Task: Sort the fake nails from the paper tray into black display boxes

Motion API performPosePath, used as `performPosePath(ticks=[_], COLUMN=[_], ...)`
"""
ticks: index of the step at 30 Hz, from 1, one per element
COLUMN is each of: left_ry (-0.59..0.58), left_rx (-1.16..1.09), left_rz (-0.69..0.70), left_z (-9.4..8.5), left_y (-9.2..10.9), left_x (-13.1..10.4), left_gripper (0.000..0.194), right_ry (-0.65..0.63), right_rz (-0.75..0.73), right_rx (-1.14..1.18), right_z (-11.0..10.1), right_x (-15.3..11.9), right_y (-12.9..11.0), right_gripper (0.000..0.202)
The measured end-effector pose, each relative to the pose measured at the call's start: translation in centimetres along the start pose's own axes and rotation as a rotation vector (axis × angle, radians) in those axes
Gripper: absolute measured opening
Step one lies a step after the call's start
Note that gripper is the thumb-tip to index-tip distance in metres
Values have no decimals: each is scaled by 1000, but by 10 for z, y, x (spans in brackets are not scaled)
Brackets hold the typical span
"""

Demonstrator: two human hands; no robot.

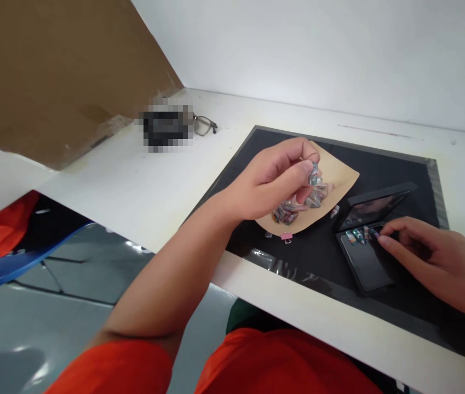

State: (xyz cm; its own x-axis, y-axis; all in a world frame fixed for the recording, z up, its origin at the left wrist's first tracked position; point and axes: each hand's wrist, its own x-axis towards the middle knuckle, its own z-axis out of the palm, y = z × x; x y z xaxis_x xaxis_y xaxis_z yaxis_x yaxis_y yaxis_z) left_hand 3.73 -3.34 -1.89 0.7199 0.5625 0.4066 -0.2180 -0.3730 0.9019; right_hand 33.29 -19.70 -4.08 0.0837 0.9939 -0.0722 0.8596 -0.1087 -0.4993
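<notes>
My left hand [283, 175] is pinched on a small clear packet [313, 173] above a tan sheet of paper [341, 178]. Several clear packets with small decorated pieces [287, 213] lie on the paper beneath it. A black box [369, 268] stands open to the right, its lid tilted up. Along the top of its inner pad sit several green and white decorated nails [355, 236]. My right hand [417, 246] has thumb and forefinger closed on a decorated nail [374, 233] at the end of that row. One more nail [334, 211] lies between paper and box.
A black mat [405, 180] lies under the paper and box on the white table [121, 180]. A pink binder clip [286, 237] is at the paper's lower edge. Glasses [203, 126] and a blurred dark object [165, 127] rest at the back left, near a brown board [63, 71].
</notes>
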Motion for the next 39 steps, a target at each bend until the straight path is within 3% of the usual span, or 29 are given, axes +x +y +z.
performPosePath(ticks=[11, 18, 24, 28, 33, 35, 39], left_ry=[39, 33, 88, 144, 190, 145, -110], left_rx=[41, -6, -21, -145, -204, -214, -260], left_rz=[-46, -88, -20, 15, -18, -13, -3], left_z=[8, 10, 16, 19, 24, 28, 42], left_y=[9, 6, 9, 14, 21, 26, 42], left_x=[2, 3, 3, 3, -2, -4, -9], left_gripper=[56, 50, 59, 70, 74, 71, 47], right_ry=[-30, -21, -39, -36, -40, -40, -39], right_rz=[-26, -10, -46, -58, -66, -67, -73], right_rx=[25, 8, 26, 20, 12, 13, 14], right_z=[0, 0, -1, -1, 0, 0, -1], right_x=[-1, 1, 1, 1, 0, 0, 0], right_y=[8, 3, 7, 8, 6, 6, 3], right_gripper=[71, 77, 69, 63, 59, 57, 57])
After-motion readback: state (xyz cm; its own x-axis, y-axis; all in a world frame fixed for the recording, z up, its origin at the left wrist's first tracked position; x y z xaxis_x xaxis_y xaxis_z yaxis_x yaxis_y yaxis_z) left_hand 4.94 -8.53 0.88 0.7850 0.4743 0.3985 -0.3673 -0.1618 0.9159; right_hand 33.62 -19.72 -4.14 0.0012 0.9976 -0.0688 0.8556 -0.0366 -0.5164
